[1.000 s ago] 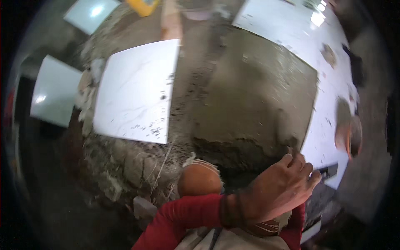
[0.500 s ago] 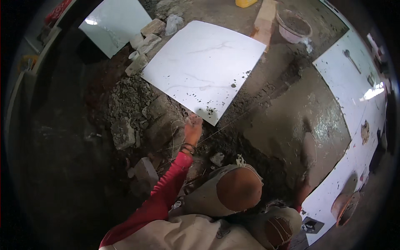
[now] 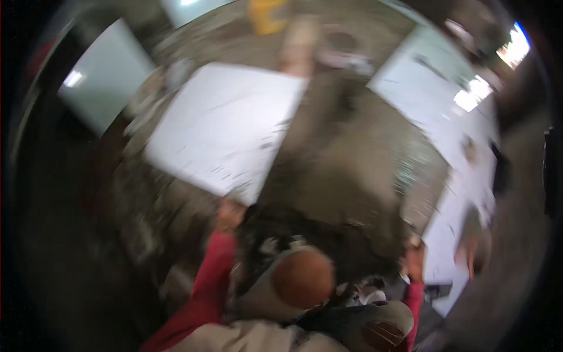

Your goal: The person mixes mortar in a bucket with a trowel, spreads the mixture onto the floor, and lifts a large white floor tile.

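A large white tile with a marble look lies across the rubble, with dark mortar specks near its closest corner. My left hand is at that corner's edge, apparently touching it. Motion blur smears its fingers. To the right spreads a bed of wet grey mortar. Beside its near right edge is my right hand, close to the row of white tiles. Blur hides whether these fingers hold anything.
Another white tile leans at the far left. Beyond the mortar stand a pinkish basin, a board and a yellow container. An orange-brown bowl sits at right. Broken rubble covers the left ground.
The view has swung, shifting most of the scene leftward. My right hand has drawn back from over the mortar toward its near right edge. My left hand stays by the tile's near corner.
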Demonstrator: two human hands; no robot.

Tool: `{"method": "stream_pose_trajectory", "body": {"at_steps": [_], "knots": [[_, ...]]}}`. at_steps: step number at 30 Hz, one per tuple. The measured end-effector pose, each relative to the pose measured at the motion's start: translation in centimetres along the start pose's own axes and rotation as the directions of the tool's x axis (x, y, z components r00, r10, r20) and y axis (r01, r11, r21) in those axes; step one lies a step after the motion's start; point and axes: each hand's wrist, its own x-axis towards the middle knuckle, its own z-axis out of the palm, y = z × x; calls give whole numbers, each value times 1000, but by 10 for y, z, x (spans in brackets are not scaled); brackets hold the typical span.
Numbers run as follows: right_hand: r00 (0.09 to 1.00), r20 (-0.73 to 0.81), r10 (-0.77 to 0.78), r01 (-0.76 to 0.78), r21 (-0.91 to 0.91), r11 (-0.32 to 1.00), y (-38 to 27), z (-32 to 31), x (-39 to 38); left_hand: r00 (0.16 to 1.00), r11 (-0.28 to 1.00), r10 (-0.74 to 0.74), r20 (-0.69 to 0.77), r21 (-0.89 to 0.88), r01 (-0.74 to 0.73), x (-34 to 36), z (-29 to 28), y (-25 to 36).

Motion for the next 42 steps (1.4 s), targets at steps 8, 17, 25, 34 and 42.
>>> {"method": "stream_pose_trajectory", "body": {"at_steps": [8, 17, 25, 34, 42], "knots": [[994, -88, -65, 34, -320, 947, 0, 14, -28, 905, 126, 196, 376, -925, 358, 25, 1, -48], [975, -170, -147, 70, -389, 918, 24, -45, -59, 816, 67, -368, 446, -862, 502, 36, -19, -30], [690, -644, -332, -19, -474, 880, 9, -247, -43, 852, 142, -343, 396, -875, 464, 21, -11, -25], [810, -493, -318, -317, -823, 471, 55, -477, 16, 914, 135, -212, 345, -916, 377, 23, -1, -29], [787, 107, -607, 507, -673, 539, -100, -221, 84, 915, -69, -348, 205, -979, 193, 21, 17, -13]]}}
